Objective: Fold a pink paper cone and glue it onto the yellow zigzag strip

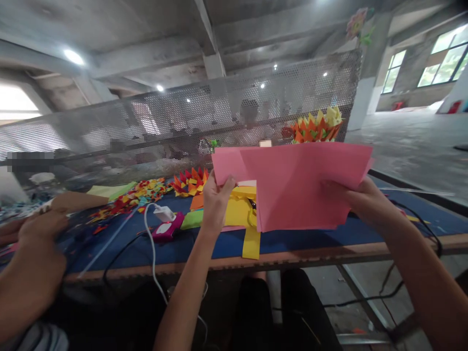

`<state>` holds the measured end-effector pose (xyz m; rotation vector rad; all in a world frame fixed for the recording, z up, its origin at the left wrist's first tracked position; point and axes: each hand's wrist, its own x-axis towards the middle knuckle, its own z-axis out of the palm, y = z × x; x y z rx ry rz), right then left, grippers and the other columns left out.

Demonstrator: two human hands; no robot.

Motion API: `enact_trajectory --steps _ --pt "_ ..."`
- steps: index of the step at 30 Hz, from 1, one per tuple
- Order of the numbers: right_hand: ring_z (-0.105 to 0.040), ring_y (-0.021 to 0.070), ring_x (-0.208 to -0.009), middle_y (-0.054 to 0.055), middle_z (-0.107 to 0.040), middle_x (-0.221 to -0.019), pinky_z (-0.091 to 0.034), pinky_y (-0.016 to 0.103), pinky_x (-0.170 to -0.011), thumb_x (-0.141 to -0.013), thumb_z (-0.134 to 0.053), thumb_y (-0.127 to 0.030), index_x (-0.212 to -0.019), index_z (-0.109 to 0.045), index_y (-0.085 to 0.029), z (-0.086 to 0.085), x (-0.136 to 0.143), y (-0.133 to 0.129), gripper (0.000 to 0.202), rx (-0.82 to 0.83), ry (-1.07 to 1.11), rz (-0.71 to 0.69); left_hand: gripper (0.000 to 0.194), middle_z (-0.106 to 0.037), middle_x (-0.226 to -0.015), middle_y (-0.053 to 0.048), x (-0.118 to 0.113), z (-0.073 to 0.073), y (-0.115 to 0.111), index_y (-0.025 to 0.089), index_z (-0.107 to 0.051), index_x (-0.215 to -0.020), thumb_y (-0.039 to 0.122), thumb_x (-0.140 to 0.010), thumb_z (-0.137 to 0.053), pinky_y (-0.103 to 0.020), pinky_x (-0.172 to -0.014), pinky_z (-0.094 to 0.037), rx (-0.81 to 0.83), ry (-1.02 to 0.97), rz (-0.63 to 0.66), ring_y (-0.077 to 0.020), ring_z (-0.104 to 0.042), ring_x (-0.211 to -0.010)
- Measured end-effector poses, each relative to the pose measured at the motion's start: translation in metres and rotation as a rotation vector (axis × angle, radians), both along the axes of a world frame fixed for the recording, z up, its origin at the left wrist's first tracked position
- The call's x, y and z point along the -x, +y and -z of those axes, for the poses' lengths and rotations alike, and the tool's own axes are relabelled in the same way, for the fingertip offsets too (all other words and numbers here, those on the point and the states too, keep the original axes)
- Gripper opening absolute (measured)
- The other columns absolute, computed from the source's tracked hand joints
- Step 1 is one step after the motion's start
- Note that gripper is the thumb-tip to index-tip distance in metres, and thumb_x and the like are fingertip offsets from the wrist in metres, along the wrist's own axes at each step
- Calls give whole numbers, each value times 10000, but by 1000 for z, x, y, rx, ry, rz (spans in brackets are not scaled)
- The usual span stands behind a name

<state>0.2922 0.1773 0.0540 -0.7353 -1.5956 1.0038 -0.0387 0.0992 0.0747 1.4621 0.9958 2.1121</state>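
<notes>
Several pink paper sheets [292,185] are held up over the table, overlapping and slightly fanned. My left hand [218,197] pinches their left part, thumb in front. At the right edge, my right hand [356,197] grips the sheets with its fingers partly hidden in shadow against the paper. Below and behind the pink sheets lie yellow paper [236,212] and a yellow strip [251,243] that reaches the table's front edge. Green paper [192,219] lies left of the yellow paper.
A purple power strip [168,229] with a white plug and cable sits left. Folded-paper pieces [146,192] are heaped beyond it. Orange folded-paper shapes [190,183] stand behind. A perforated metal screen [219,112] backs the blue table [135,253]. Another person's hand [44,226] is far left.
</notes>
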Motion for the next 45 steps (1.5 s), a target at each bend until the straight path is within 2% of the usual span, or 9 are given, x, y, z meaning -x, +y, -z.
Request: enact_trajectory --steps 5,10,14,20,25,28,35,39,45 --pt "-699 260 -1202 108 -687 -1384 -632 491 -1028 -1033 -763 -421 -1358 -683 -186 9 1 -4 409 -2 -10 -5 439 -815 -1115 -66 -2 7 7 202 -760 -1098 490 -832 -958 -345 -951 -657 18 -74 -48 -220 -791 -1023" --pt "-710 246 -1154 103 -697 -1350 -645 464 -986 -1044 -746 -441 -1346 -684 -183 15 -2 0 402 26 2 -43 443 -798 -1037 -68 5 4 10 175 -764 -1024 523 -831 -959 -344 -912 -649 4 -70 -97 -211 -780 -949" --pt "-716 236 -1124 99 -706 -1322 -651 447 -962 -1052 -735 -457 -1333 -689 -182 18 -4 0 396 67 -2 -93 506 -765 -1026 -25 8 3 6 204 -733 -1123 510 -812 -990 -281 -881 -625 -18 -68 -133 -162 -750 -914" --pt "-723 221 -1082 92 -718 -1280 -655 426 -931 -1049 -741 -453 -1310 -695 -175 13 2 -3 384 97 27 -99 454 -753 -1029 -23 9 -1 6 220 -733 -1090 517 -840 -968 -290 -918 -627 -37 -52 -103 -174 -748 -957" --pt "-721 227 -1098 98 -709 -1309 -657 432 -937 -1053 -734 -457 -1347 -683 -186 18 4 -10 403 101 83 -69 444 -732 -1057 -13 10 0 -4 265 -691 -1227 485 -909 -911 -287 -866 -615 -20 -32 -29 -158 -735 -906" --pt "-718 228 -1107 94 -710 -1310 -655 428 -944 -1045 -748 -432 -1316 -696 -186 23 4 -13 370 91 95 -44 356 -720 -1008 -5 13 2 -8 249 -702 -1134 443 -915 -906 -257 -827 -597 -14 -35 -29 -144 -720 -866" --pt "-713 234 -1133 102 -702 -1335 -648 449 -973 -1049 -740 -440 -1342 -686 -191 19 9 -14 389 52 151 -1 472 -738 -1109 -11 15 0 -15 308 -662 -1286 458 -912 -909 -295 -887 -622 -7 -32 -14 -178 -759 -959" --pt "-716 223 -1098 95 -708 -1304 -653 428 -939 -1046 -745 -435 -1321 -690 -185 18 13 -14 376 29 149 13 324 -742 -1011 -22 14 2 -17 237 -742 -1122 405 -901 -910 -291 -885 -626 29 -3 -15 -178 -751 -936" --pt "-714 209 -1053 84 -715 -1255 -651 408 -913 -1046 -746 -435 -1290 -696 -181 -6 25 -7 356 -85 137 97 276 -719 -1024 6 24 -21 -16 242 -764 -1053 393 -889 -927 -217 -887 -575 -57 2 -71 -136 -699 -958"
